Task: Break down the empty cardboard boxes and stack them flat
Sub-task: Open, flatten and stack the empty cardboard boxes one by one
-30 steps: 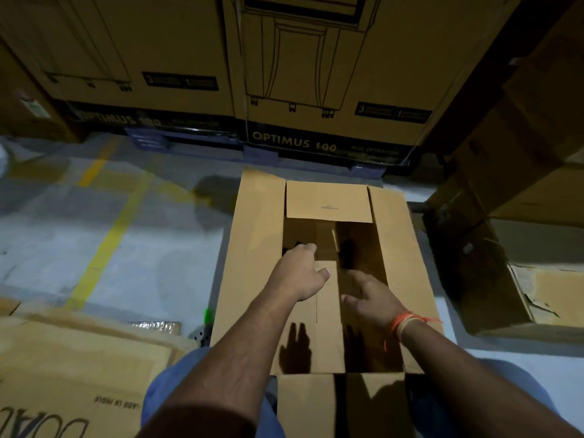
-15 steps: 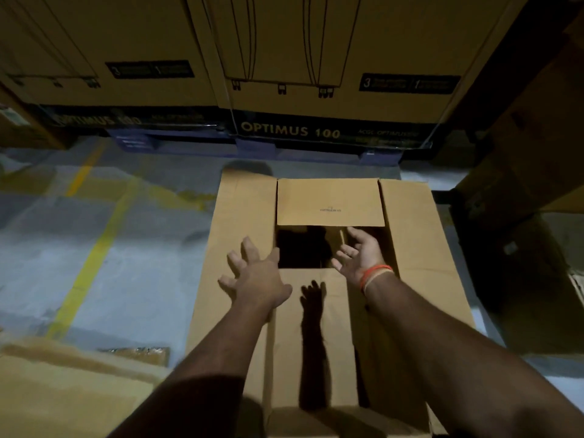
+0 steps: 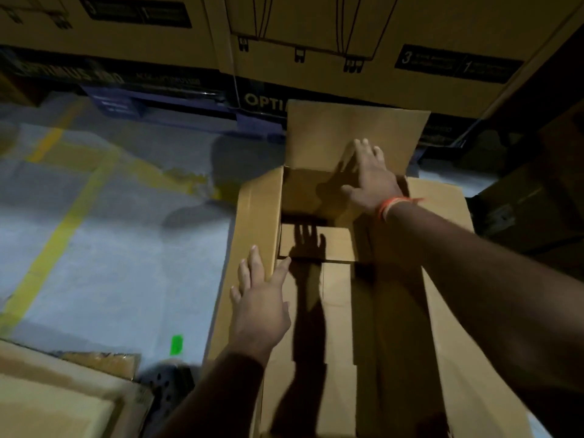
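Grey concrete floor (image 3: 110, 248), marked with yellow painted lines (image 3: 63, 235), runs from the left to a far wall of large printed cartons (image 3: 316, 33). An open cardboard box (image 3: 448, 311) stands on it at centre right. The left hand (image 3: 259, 305) lies with straight fingers against the box's left flap (image 3: 259, 222); the right hand (image 3: 373, 175) presses flat-fingered on the far flap (image 3: 319, 134). Flattened cardboard (image 3: 47, 399) lies at near left.
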